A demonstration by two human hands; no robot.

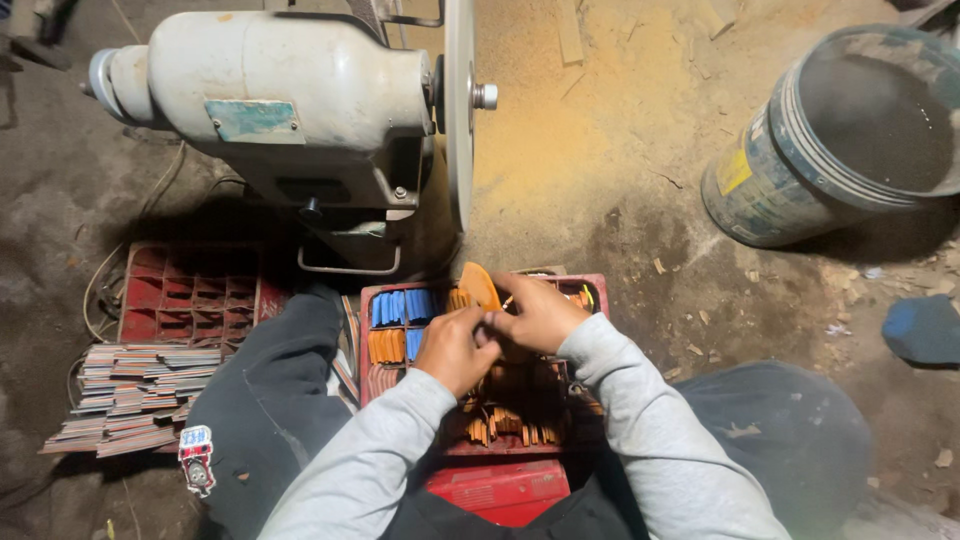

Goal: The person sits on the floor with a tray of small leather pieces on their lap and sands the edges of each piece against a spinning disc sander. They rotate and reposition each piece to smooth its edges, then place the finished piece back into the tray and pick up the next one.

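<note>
Both my hands meet over a red compartment crate (598, 288) between my knees. My left hand (455, 345) and my right hand (535, 312) pinch a flat orange curved piece (478, 285) that sticks up from their fingers. The crate holds several orange pieces (500, 422) in its near cells and blue pieces (402, 306) at its far left. Right above the hands stands a grey motor (290, 90) with a thin vertical disc (459, 110).
A second red crate (190, 295) lies to the left, with stacks of layered flat pieces (135, 395) in front of it. A dusty bucket (850, 135) lies tilted at the upper right. Sawdust (560, 140) covers the floor beyond the disc. A blue object (922, 328) sits at the right edge.
</note>
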